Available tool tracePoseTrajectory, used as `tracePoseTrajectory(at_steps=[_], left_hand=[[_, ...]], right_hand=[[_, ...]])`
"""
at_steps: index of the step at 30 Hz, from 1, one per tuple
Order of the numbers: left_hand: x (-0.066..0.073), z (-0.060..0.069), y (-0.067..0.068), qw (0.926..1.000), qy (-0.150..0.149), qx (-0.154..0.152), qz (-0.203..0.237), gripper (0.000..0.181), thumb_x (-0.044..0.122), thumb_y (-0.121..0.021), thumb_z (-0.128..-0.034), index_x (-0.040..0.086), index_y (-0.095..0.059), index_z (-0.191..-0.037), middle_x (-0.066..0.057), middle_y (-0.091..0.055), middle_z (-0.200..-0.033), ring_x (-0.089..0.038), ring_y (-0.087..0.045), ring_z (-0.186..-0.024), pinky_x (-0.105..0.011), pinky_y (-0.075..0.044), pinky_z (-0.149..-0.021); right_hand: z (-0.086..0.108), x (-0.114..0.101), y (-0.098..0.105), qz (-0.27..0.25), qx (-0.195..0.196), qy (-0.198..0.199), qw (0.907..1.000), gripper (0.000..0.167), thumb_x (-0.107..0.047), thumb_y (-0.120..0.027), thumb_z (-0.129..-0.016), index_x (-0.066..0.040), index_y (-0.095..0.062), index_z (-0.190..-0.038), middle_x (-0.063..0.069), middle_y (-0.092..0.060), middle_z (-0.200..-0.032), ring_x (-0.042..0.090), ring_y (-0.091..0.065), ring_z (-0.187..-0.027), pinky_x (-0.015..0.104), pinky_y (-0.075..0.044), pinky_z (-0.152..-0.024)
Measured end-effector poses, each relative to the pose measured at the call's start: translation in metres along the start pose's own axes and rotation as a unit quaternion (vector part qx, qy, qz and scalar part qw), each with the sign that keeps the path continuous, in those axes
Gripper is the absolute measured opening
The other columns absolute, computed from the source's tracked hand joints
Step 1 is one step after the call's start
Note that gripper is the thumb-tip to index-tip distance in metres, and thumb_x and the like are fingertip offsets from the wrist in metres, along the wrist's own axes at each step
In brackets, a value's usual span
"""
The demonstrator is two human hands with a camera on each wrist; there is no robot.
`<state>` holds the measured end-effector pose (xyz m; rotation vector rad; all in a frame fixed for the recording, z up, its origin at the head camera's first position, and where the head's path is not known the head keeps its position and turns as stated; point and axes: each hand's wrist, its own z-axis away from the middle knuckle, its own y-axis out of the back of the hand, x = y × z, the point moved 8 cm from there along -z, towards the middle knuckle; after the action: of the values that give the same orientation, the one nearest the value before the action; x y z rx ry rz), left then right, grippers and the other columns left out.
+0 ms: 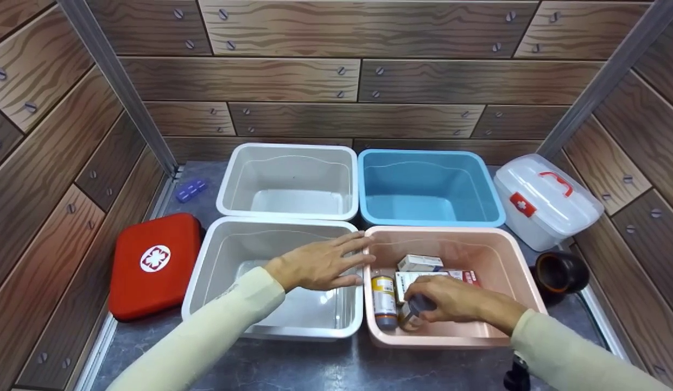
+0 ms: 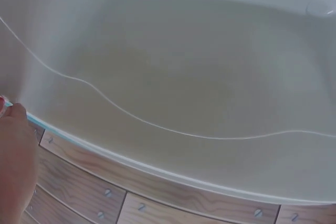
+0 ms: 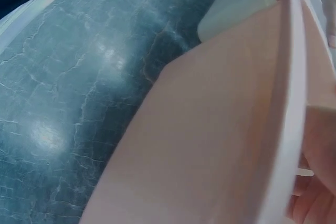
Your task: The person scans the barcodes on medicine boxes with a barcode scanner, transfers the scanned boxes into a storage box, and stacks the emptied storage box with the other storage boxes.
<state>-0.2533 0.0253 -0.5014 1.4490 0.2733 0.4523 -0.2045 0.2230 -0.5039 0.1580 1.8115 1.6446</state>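
Note:
In the head view my right hand (image 1: 450, 298) reaches into the pink bin (image 1: 510, 341), its fingers curled round a dark-capped bottle (image 1: 421, 304). Left of it a yellow-and-white bottle (image 1: 385, 298) lies along the bin's wall, and white boxes (image 1: 419, 263) lie behind. My left hand (image 1: 323, 262), fingers spread and straight, is over the right rim of the front grey bin (image 1: 271, 330), fingertips at the pink bin's rim. The right wrist view has part of the right hand (image 3: 317, 166) behind the pink rim; the left wrist view has part of the left hand (image 2: 17, 161) at the edge.
Behind stand another grey bin (image 1: 287, 215) and a blue bin (image 1: 434, 222). A red case (image 1: 152, 282) and a purple pill box (image 1: 190, 190) lie at the left. At the right are a clear-lidded first-aid box (image 1: 553, 201) and a black cup-like object (image 1: 562, 273).

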Motion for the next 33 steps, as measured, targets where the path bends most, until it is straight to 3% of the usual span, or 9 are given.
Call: tracePoseTrajectory(at_steps=[6,12,19,26,33], left_hand=[[0.0,-0.001,-0.002,0.9999,0.002,-0.003,0.01,0.065,0.056,-0.032,-0.117,0.022,-0.033,-0.173,-0.007,-0.015,-0.184,-0.029,-0.013,-0.172,-0.042,-0.031,-0.134],[0.0,0.0,-0.003,0.9999,0.002,0.001,0.017,0.065,0.056,-0.032,-0.1172,0.022,-0.034,-0.173,-0.007,-0.015,-0.184,-0.029,-0.013,-0.172,-0.044,-0.036,-0.132],[0.003,-0.001,-0.003,0.9997,-0.005,0.012,0.019,0.064,0.052,-0.032,-0.1179,0.018,-0.036,-0.171,-0.009,-0.017,-0.184,-0.028,-0.013,-0.172,-0.041,-0.029,-0.135],[0.004,-0.003,-0.005,0.9997,-0.004,0.009,0.023,0.064,0.052,-0.029,-0.1178,0.019,-0.035,-0.172,-0.007,-0.018,-0.184,-0.027,-0.012,-0.172,-0.041,-0.028,-0.136],[0.005,-0.004,-0.004,0.9997,-0.007,0.012,0.021,0.064,0.052,-0.029,-0.1177,0.019,-0.035,-0.172,-0.008,-0.019,-0.184,-0.027,-0.013,-0.172,-0.041,-0.026,-0.136]], right_hand=[[0.009,0.006,0.026,-0.028,0.02,-0.029,0.999,0.035,-0.017,-0.08,-0.088,-0.011,-0.076,-0.123,0.005,-0.078,-0.117,0.018,-0.071,-0.1,0.032,-0.058,-0.081],[0.022,0.011,0.056,-0.071,0.048,-0.037,0.9956,0.037,-0.009,-0.081,-0.09,-0.016,-0.076,-0.126,0.003,-0.077,-0.123,0.018,-0.071,-0.103,0.032,-0.061,-0.085],[0.045,0.027,0.089,-0.186,0.079,-0.11,0.9731,0.037,-0.006,-0.078,-0.096,-0.012,-0.07,-0.132,0.014,-0.072,-0.131,0.013,-0.071,-0.103,0.028,-0.065,-0.085],[0.068,0.036,0.121,-0.169,0.167,-0.128,0.9629,0.05,-0.001,-0.085,-0.09,-0.01,-0.069,-0.136,0.016,-0.069,-0.135,0.006,-0.067,-0.111,0.027,-0.065,-0.086],[0.09,0.048,0.138,-0.135,0.231,-0.168,0.9488,0.043,0.001,-0.083,-0.094,-0.006,-0.071,-0.134,0.009,-0.072,-0.12,0.001,-0.07,-0.101,0.015,-0.061,-0.085]])
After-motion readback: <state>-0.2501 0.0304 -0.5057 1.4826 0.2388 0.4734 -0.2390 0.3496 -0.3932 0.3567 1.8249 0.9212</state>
